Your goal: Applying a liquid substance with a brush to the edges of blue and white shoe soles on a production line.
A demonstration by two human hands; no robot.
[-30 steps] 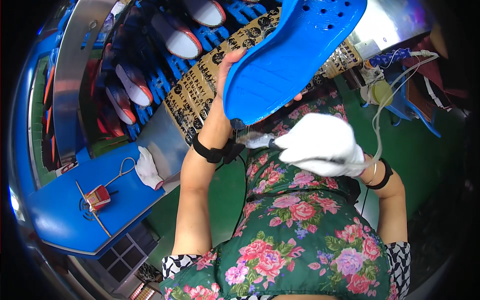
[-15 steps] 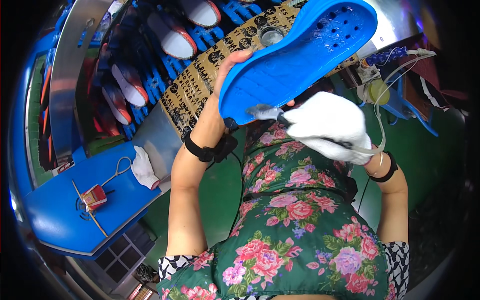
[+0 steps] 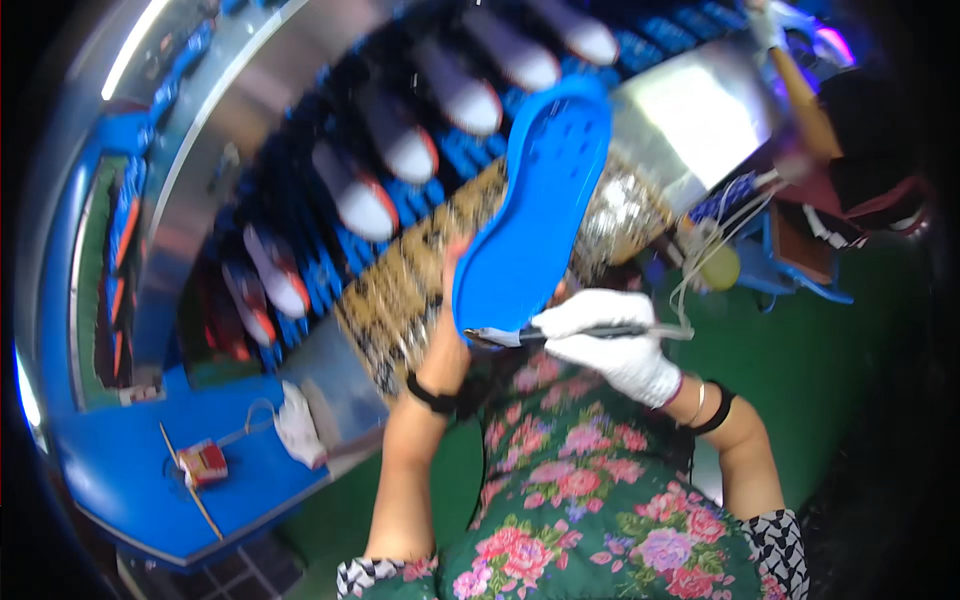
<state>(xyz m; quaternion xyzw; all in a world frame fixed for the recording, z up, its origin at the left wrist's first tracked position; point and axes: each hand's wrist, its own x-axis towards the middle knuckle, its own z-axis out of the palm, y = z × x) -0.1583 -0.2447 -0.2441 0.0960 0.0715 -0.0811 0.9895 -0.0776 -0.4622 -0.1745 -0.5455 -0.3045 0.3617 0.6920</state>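
A blue shoe sole [image 3: 530, 240] with raised edges and small holes at its far end stands almost upright before me. My bare left hand [image 3: 453, 268] grips it from behind along its left edge, its fingers mostly hidden. In my right hand [image 3: 608, 345], covered by a white glove, is a brush [image 3: 497, 338] with a dark handle. Its bristles touch the sole's near rounded end, close to the left rim. A pale thin tube [image 3: 690, 290] runs from the handle's back end up to the right.
Shoe uppers with white bottoms [image 3: 405, 150] line a rack beyond the taped cardboard [image 3: 400, 305]. On the blue table [image 3: 120, 490] lie a white glove [image 3: 298, 425], a red box [image 3: 205, 463] and a thin stick [image 3: 195, 490]. Another person's arm [image 3: 805, 110] shows at upper right.
The sole has come lower and turned more upright, held by my left hand. My right hand has carried the brush lower and left along the near end. The whole view has shifted.
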